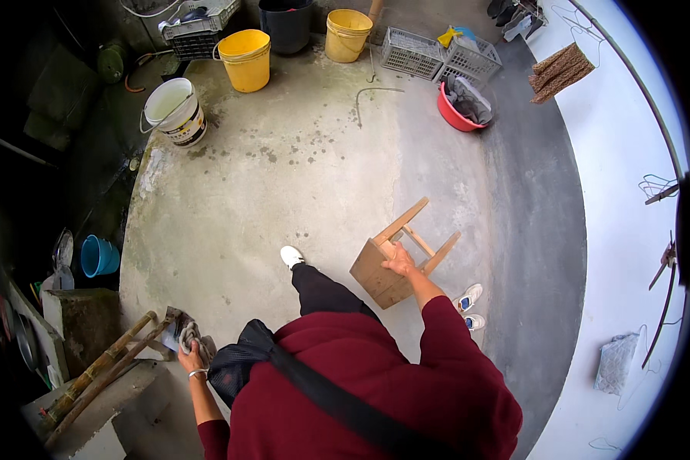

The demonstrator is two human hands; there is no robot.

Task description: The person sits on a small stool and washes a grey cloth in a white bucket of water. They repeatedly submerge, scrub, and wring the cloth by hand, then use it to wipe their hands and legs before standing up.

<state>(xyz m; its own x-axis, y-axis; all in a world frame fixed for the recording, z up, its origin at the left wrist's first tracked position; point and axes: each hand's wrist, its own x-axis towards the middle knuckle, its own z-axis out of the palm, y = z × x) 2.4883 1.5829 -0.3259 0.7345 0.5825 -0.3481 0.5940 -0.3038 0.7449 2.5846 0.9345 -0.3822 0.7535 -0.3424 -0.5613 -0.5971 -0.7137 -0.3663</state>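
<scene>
My right hand [399, 261] is closed on a small wooden stool [381, 280], gripping it near its seat. The stool is tipped over, its legs pointing up and to the right. Low at the left, my left hand [192, 359] is closed around a crumpled light-grey cloth [191, 336]. That hand is close to bamboo poles [103, 368], and a bracelet circles its wrist. Beneath the cloth, the details are hard to make out.
Along the far wall stand yellow buckets [247, 65], a white bucket [178, 111] and grey crates [412, 54]. A red basin [458, 111] holds dark cloth. At left sits a blue bucket [100, 257]. White shoes [471, 299] lie right of the stool.
</scene>
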